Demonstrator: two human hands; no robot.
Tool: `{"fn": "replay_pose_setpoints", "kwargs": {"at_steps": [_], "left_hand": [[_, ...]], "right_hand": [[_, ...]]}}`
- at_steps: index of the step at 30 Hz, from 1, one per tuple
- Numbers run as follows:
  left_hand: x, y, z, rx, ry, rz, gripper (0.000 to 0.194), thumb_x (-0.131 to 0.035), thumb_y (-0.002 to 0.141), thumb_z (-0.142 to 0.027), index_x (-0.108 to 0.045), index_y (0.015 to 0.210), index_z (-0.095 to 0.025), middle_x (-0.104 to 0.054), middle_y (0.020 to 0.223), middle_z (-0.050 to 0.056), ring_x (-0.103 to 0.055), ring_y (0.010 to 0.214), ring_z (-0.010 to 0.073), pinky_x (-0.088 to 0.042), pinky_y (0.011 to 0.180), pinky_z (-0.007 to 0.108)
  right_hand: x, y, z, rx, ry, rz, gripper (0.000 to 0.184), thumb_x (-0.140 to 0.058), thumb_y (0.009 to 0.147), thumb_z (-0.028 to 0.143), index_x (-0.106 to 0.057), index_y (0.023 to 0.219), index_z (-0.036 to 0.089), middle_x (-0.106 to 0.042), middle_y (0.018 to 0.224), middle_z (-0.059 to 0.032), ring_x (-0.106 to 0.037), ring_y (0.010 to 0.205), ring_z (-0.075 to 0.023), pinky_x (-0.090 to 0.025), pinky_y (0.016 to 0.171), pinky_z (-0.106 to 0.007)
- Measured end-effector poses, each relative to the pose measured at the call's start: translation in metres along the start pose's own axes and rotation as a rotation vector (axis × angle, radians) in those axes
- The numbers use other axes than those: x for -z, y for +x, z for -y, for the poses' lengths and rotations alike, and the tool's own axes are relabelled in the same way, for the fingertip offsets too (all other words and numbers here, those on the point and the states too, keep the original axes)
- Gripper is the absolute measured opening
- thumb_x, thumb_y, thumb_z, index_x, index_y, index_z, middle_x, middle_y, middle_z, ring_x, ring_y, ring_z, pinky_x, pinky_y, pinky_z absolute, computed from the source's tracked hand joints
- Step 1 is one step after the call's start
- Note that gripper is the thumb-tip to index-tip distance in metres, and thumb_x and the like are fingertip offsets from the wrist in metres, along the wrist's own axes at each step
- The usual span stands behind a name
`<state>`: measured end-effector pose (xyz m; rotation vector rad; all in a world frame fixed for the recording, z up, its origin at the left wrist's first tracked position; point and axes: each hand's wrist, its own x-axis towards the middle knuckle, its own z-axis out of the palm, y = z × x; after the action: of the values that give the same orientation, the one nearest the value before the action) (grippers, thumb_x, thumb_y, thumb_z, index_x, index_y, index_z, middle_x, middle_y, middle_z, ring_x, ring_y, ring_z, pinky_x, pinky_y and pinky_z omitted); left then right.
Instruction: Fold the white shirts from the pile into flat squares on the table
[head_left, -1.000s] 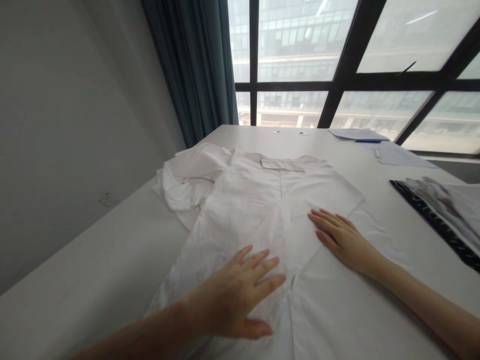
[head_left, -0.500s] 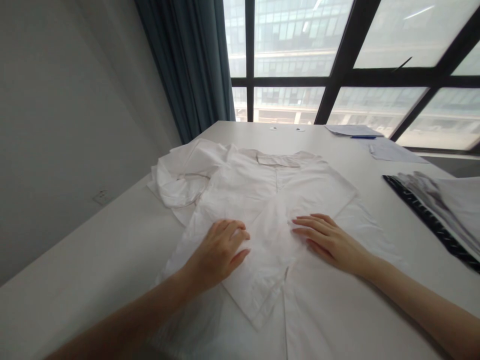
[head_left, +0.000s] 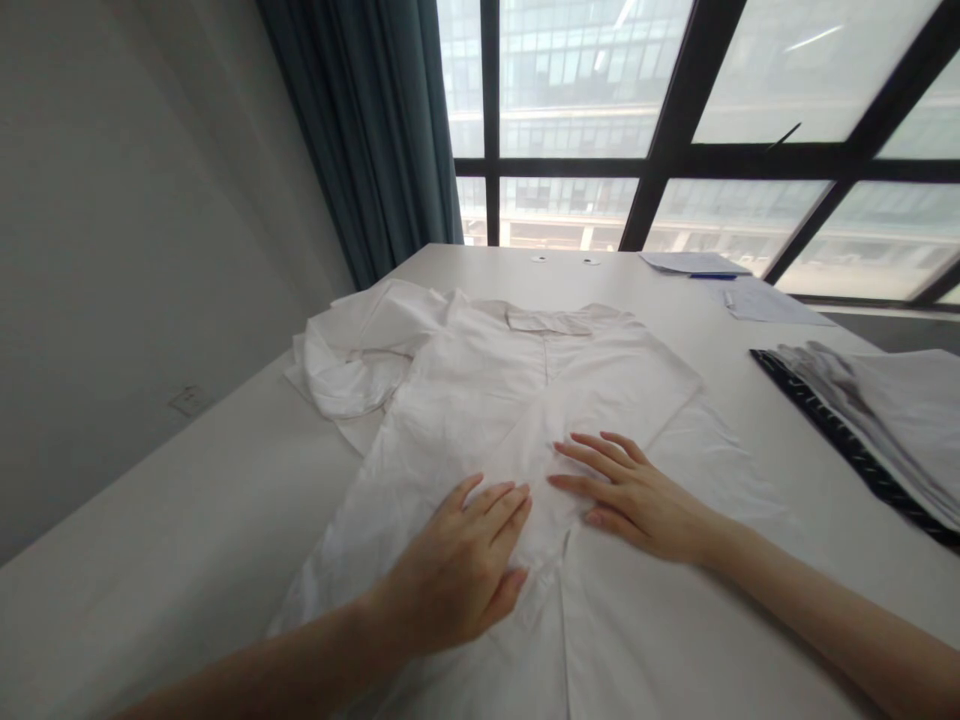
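Note:
A white shirt [head_left: 487, 400] lies spread over the white table, its collar [head_left: 549, 321] pointing away from me toward the window. One sleeve [head_left: 360, 370] is folded out at the upper left; the opposite side is folded inward across the body. My left hand [head_left: 469, 560] rests on the lower middle of the cloth, fingers stretched out and nothing gripped. My right hand [head_left: 630, 495] lies palm down just to the right of it, fingers spread on the fabric near the front slit. The lower part of the shirt runs out of view beneath my forearms.
On the right of the table [head_left: 247, 440], a pile of folded white and grey cloth [head_left: 892, 400] sits on a black strip with white marks [head_left: 855, 450]. Papers [head_left: 776, 303] and a blue pen [head_left: 712, 276] lie at the far right. A blue curtain [head_left: 375, 130] hangs beside the window.
My left hand has slid toward me and its fingers have straightened. My right hand has moved slightly left and nearer, fingers more spread. The lower flap's pointed corner no longer shows.

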<state>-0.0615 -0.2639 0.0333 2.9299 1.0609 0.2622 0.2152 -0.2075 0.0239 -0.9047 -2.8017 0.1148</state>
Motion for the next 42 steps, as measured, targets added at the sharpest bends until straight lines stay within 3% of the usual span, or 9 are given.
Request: {"fn": "replay_pose_setpoints", "kwargs": {"at_steps": [9, 16, 21, 29, 36, 42], "left_hand": [[0.002, -0.001, -0.001, -0.001, -0.007, -0.027, 0.053, -0.043, 0.096, -0.038, -0.045, 0.139, -0.007, -0.051, 0.141, 0.017, -0.044, 0.132, 0.0273, -0.028, 0.114, 0.045], [-0.001, -0.004, 0.001, -0.012, -0.029, 0.018, 0.054, -0.042, 0.097, -0.043, -0.043, 0.141, -0.012, -0.049, 0.142, 0.013, -0.042, 0.133, 0.0278, -0.025, 0.115, 0.047], [-0.003, -0.004, 0.002, -0.001, 0.010, 0.051, 0.058, -0.049, 0.095, -0.044, -0.040, 0.144, -0.015, -0.041, 0.149, 0.016, -0.036, 0.138, 0.0302, -0.026, 0.114, 0.048], [-0.002, -0.005, 0.005, -0.064, 0.050, 0.041, 0.056, -0.037, 0.099, -0.045, -0.041, 0.142, -0.009, -0.042, 0.149, 0.016, -0.036, 0.139, 0.0275, -0.021, 0.115, 0.044], [-0.001, -0.004, 0.004, -0.082, 0.097, 0.036, 0.056, -0.037, 0.100, -0.044, -0.042, 0.141, -0.007, -0.044, 0.148, 0.016, -0.040, 0.136, 0.0270, -0.020, 0.115, 0.043], [-0.001, -0.003, 0.006, -0.088, 0.082, 0.029, 0.057, -0.041, 0.098, -0.045, -0.044, 0.140, -0.006, -0.047, 0.145, 0.017, -0.043, 0.134, 0.0268, -0.023, 0.114, 0.041]], "right_hand": [[-0.003, 0.003, 0.001, -0.047, -0.009, 0.027, 0.051, -0.041, 0.098, 0.047, -0.037, 0.148, 0.035, -0.024, 0.160, -0.0033, -0.017, 0.147, -0.0289, -0.023, 0.114, -0.056], [-0.007, 0.003, 0.000, -0.109, -0.040, 0.013, 0.055, -0.038, 0.099, 0.048, -0.030, 0.151, 0.030, -0.033, 0.156, -0.0029, -0.017, 0.146, -0.0280, -0.021, 0.115, -0.054], [-0.009, 0.002, -0.001, -0.111, -0.043, 0.012, 0.059, -0.037, 0.100, 0.048, -0.026, 0.153, 0.025, -0.031, 0.157, -0.0045, -0.016, 0.147, -0.0282, -0.020, 0.116, -0.053], [-0.016, 0.000, -0.005, -0.114, -0.074, -0.033, 0.060, -0.035, 0.100, 0.048, -0.032, 0.150, 0.014, -0.027, 0.157, -0.0139, -0.018, 0.146, -0.0275, -0.026, 0.114, -0.052], [-0.016, 0.003, -0.009, -0.111, -0.100, -0.009, 0.063, -0.035, 0.099, 0.051, -0.035, 0.149, 0.013, -0.026, 0.157, -0.0135, -0.019, 0.146, -0.0286, -0.026, 0.114, -0.050], [-0.012, 0.014, -0.038, -0.132, -0.161, -0.036, 0.059, -0.036, 0.099, 0.051, -0.039, 0.147, 0.018, -0.039, 0.152, -0.0099, -0.024, 0.144, -0.0312, -0.022, 0.114, -0.055]]}}
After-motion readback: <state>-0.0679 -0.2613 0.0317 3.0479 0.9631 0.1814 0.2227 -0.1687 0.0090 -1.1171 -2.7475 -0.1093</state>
